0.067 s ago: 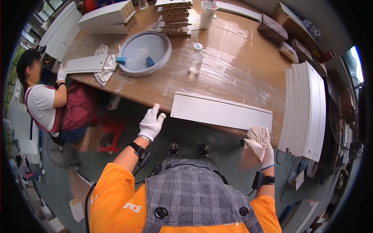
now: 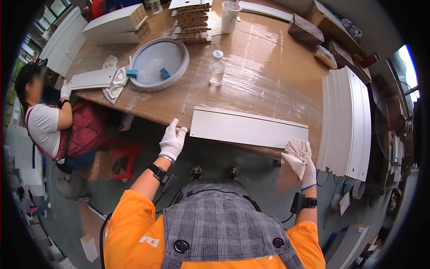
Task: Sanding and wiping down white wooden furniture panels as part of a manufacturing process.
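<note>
A long white board [image 2: 248,127] lies along the near edge of the table, with a groove line near its far side. Just off its left end is my left hand [image 2: 172,140] in a white knit glove, fingers apart and holding nothing. My right hand [image 2: 309,167], gloved the same way, grips a beige cloth [image 2: 292,159]. That cloth rests against the board's near right corner and hangs down past the table edge. The fingers of the right hand are partly hidden by the cloth's folds.
A tall stack of white boards [image 2: 345,123] stands at the right. On the film-covered table [image 2: 264,58] are a clear bottle [image 2: 217,69], a round grey tray [image 2: 181,67] holding blue blocks, and a white cup [image 2: 230,18]. A co-worker [image 2: 47,121] sits at the left with another board [image 2: 92,79].
The whole view has shifted slightly, so things appear a little further left. My hands have barely moved against the board.
</note>
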Motion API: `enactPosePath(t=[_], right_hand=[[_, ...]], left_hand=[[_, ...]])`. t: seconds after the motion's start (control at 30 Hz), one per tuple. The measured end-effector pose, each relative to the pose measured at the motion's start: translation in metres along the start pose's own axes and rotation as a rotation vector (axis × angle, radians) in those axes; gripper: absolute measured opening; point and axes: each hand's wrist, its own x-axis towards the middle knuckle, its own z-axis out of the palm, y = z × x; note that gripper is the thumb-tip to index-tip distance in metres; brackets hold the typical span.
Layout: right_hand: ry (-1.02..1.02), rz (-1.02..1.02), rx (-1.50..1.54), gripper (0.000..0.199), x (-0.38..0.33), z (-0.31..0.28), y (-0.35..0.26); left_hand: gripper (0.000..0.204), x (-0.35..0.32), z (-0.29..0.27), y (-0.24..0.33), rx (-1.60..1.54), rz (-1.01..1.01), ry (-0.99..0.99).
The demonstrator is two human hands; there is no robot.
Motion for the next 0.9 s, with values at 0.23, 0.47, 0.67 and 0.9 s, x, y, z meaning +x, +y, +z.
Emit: enactPosePath(t=[0.23,0.47,0.67,0.9], right_hand=[[0.447,-0.444,-1.023,0.047,0.061,0.026,-0.034],[0.366,-0.521,-1.870,0.074,0.064,0.064,-0.012],[0.622,-0.516,-1.815,0.073,0.031,0.105,-0.019],[-0.864,-1.495,-1.650,0.064,-0.072,0.258,0.099]], left_hand=[[0.068,0.026,0.038,0.027,-0.341,-0.501,-0.140],[0.065,0.012,-0.012,0.067,-0.796,-0.433,-0.304],[0.061,-0.007,-0.044,0.116,-1.093,-0.408,-0.738],[0.055,-0.023,-0.054,0.149,-1.575,-0.538,-0.908]])
